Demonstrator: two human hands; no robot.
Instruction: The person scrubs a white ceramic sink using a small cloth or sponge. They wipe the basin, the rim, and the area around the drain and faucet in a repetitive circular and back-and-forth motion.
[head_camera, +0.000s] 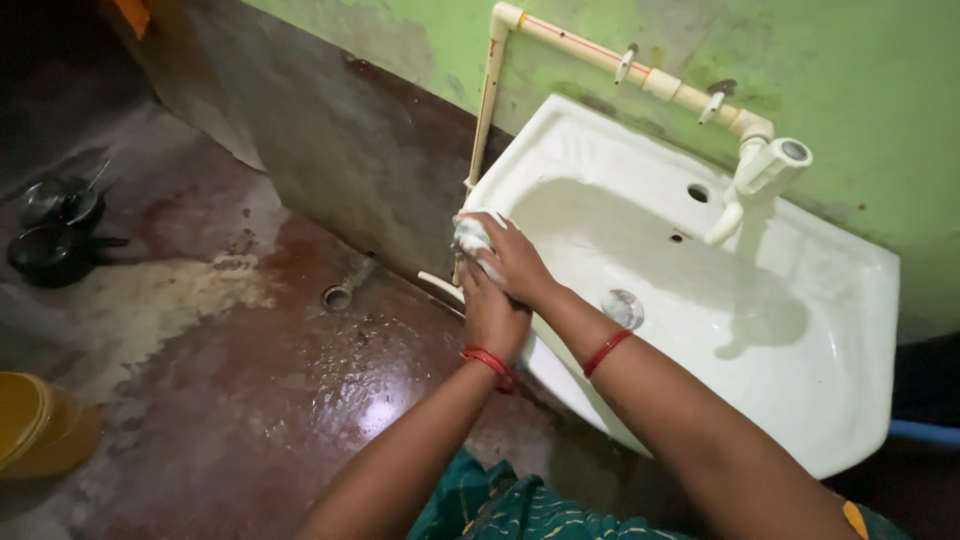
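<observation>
Pressing a small white soapy wad (471, 238) against the left front corner of the white washbasin (800, 330), I have both hands stacked on it. I cannot tell whether it is a cloth or a sponge. Its long axis runs roughly along the basin's left rim, pointing away from me toward the wall. My right hand (515, 258) lies on top, fingers curled down over the wad and gripping it. My left hand (492, 315) sits just under and nearer to me than the right, touching it; whether its fingers grip the wad or only brace against the basin edge I cannot tell, since the right hand covers them. Each wrist carries a red bangle (607, 351).

Inside the basin, the round metal drain (623, 307) lies just right of my hands. At the basin's back rim a white plastic tap (762, 180) leans out over the bowl, fed by a cream pipe (600, 55) that runs along the green wall (850, 70) above the basin and drops down past the basin's left corner, close behind my hands.

Left of the basin and below it, the reddish floor (250, 380) is wet and shiny, with a small round floor drain (337, 297). Well to the left of the basin stand two dark cooking pots (55, 230), and a yellow container (35, 425) sits at the frame's left edge. My teal patterned garment (520, 505) shows below the basin's front edge.
</observation>
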